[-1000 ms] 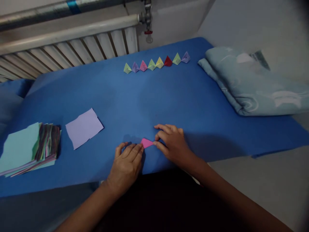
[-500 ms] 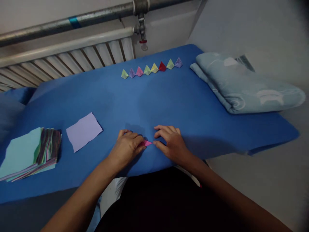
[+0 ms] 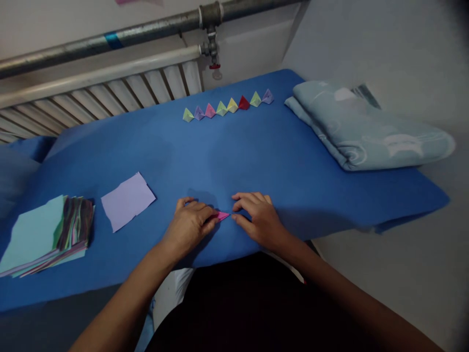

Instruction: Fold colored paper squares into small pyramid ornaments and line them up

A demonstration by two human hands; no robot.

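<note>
A small folded piece of pink paper (image 3: pixel 222 215) lies on the blue sheet close to the near edge, its pointed tip facing right. My left hand (image 3: pixel 192 222) covers most of it, with fingers and thumb closed on its left part. Just right of the tip is my right hand (image 3: pixel 257 213), thumb and fingers apart and nothing between them. Left of my hands a single lilac paper sheet (image 3: pixel 128 201) lies flat. Farther back, several folded paper pieces (image 3: pixel 221 108) in green, purple, pink, yellow and red form a slanting row.
A stack of coloured paper (image 3: pixel 34 232) sits at the left, pale green on top. On the right rests a folded light-blue blanket (image 3: pixel 362 129). A white radiator (image 3: pixel 120 93) and a metal pipe with a red-handled valve (image 3: pixel 214 66) run along the wall behind the blue surface (image 3: pixel 249 156).
The view has shifted slightly. My left hand keeps hold of the pink paper, and a bit more of its tip shows. My right hand stays beside the tip with little movement.
</note>
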